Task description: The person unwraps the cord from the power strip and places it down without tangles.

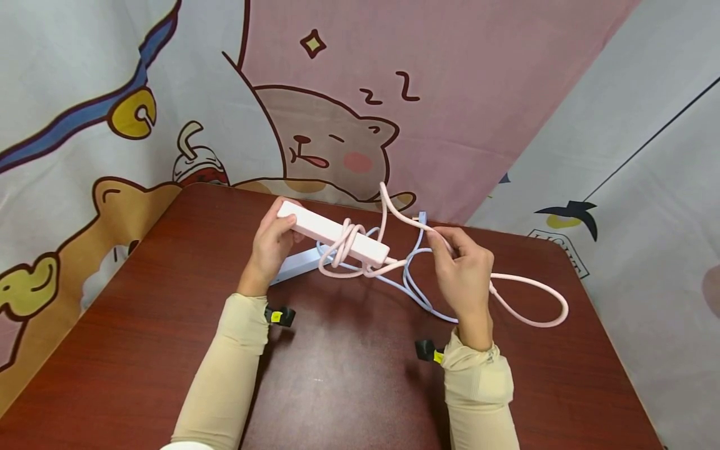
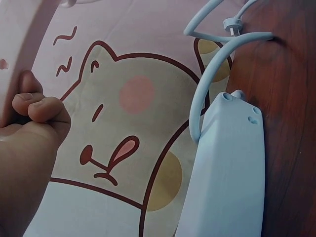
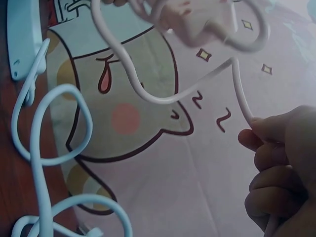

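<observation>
My left hand grips one end of a pale pink power strip, thumb on its upper face, and holds it raised and slanted above the table. Several turns of its pink cord wrap around the strip toward the other end. Between thumb and fingers, my right hand pinches a length of this cord. From there one stretch rises and runs back to the strip, while a loop hangs out to the right. In the left wrist view, curled fingers lie against the strip's edge.
Behind the pink strip, a light blue power strip lies on the brown table. Its blue cord lies in loose loops toward the right, with a plug near the back edge. A cartoon-printed cloth hangs behind the table.
</observation>
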Demonstrator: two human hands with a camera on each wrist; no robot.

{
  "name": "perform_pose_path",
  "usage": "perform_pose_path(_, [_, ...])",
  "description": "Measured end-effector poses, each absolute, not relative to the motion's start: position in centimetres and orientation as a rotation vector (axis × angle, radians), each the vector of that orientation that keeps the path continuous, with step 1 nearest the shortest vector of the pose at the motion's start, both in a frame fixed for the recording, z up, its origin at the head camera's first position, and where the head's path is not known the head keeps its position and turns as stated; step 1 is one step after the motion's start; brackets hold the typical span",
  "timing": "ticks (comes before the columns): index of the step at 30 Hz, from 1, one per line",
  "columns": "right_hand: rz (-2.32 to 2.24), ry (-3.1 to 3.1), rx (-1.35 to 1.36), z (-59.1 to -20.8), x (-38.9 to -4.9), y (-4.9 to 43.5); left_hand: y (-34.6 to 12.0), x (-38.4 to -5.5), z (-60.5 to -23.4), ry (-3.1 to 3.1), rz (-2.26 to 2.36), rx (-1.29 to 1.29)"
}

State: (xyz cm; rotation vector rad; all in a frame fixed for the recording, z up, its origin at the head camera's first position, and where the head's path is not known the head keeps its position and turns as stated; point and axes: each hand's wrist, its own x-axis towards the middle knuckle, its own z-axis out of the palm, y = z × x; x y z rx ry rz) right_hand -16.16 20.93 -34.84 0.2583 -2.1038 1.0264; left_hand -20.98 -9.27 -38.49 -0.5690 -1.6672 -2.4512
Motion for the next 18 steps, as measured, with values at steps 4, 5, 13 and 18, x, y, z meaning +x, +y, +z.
perform_pose_path(4, [0.942, -2.161, 0.229, -35.4, -16.6, 21.6, -9.3, -21.0, -38.5, -1.651, -2.466, -0.556])
perform_pose_path(5, [0.921, -2.176, 0.222, -35.5, -16.7, 21.8, -9.3, -21.0, -38.4, -1.639, -2.474, -0.556])
perform_pose_path(13, [0.845, -2.347, 0.162, -36.7, -17.4, 23.0, -9.5, -20.9, -38.2, -1.546, -2.489, -0.56])
perform_pose_path(18, [0.827, -2.42, 0.165, -37.5, -17.7, 23.3, -9.5, -21.0, -38.3, -1.528, -2.48, -0.565])
